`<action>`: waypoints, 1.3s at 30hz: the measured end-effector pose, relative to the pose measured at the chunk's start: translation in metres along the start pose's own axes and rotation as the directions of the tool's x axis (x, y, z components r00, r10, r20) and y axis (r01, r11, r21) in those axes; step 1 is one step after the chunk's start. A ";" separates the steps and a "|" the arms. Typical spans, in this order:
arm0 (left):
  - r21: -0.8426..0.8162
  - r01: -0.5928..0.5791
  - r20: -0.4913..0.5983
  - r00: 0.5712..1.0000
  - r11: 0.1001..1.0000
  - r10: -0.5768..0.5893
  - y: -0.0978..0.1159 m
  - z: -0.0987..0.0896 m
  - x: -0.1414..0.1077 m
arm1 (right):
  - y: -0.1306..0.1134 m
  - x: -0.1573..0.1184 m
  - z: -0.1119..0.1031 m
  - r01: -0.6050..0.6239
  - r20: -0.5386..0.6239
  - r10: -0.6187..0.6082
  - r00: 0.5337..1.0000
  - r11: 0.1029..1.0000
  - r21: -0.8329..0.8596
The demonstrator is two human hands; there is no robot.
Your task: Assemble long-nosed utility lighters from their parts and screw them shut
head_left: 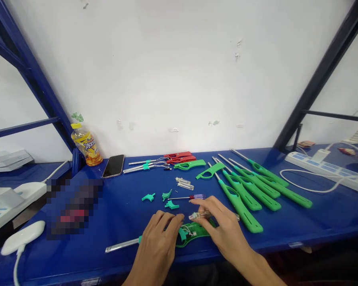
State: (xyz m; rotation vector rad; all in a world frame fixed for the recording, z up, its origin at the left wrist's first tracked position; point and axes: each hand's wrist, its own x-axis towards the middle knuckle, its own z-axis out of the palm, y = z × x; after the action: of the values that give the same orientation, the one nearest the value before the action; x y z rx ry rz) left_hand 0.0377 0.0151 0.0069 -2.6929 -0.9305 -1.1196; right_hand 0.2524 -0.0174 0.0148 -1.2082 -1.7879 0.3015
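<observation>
My left hand (158, 240) is closed over an opened green gas lighter (193, 230), holding it down near the table's front edge. Its metal tube (122, 245) points left, and thin wires and a teal trigger (183, 234) show inside the half shell. Between thumb and fingers, my right hand (223, 226) pinches a small transparent fuel tank (200, 215) just above the shell. Three loose teal triggers (149, 197) lie behind my hands. A screwdriver (186, 197) lies beside them, and two transparent fuel tanks (185, 182) rest farther back.
Several green lighters (241, 206) lie on the right. Red shell parts (180, 158), green shell halves (189, 164) and metal tubes with wires (141, 167) are along the wall. A phone (113, 165), drink bottle (87, 145), white charger (24, 237) and power strip (328, 171) flank the workspace.
</observation>
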 end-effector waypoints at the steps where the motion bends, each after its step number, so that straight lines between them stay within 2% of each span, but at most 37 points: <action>1: -0.003 -0.001 0.000 1.000 1.000 0.001 0.000 0.000 0.000 | -0.001 -0.001 0.000 0.003 -0.022 -0.003 1.000 1.000 0.016; 6: -0.014 -0.006 -0.012 1.000 1.000 0.006 0.001 -0.002 0.002 | -0.005 -0.006 0.003 0.089 -0.014 -0.089 0.996 0.996 -0.002; 16: -0.012 -0.024 0.003 1.000 1.000 0.024 -0.001 0.000 -0.001 | -0.002 -0.005 0.005 0.151 0.010 -0.151 0.989 0.981 -0.123; 24: 0.005 -0.005 0.017 1.000 1.000 0.005 0.000 0.000 -0.002 | -0.001 -0.004 0.002 0.179 0.001 -0.181 0.983 0.973 -0.143; 33: 0.007 -0.009 0.055 0.998 1.000 0.008 0.002 -0.001 -0.001 | 0.000 -0.003 0.002 0.204 0.060 -0.196 0.979 0.960 -0.191; 39: 0.015 -0.007 0.055 0.998 1.000 0.007 0.002 -0.001 -0.001 | 0.000 -0.005 0.002 0.220 0.040 -0.216 0.975 0.949 -0.225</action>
State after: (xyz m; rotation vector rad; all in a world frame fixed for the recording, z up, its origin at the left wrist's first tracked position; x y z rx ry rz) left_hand 0.0373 0.0129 0.0072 -2.7253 -0.9329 -1.0382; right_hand 0.2517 -0.0205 0.0110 -1.1516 -1.9904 -0.0249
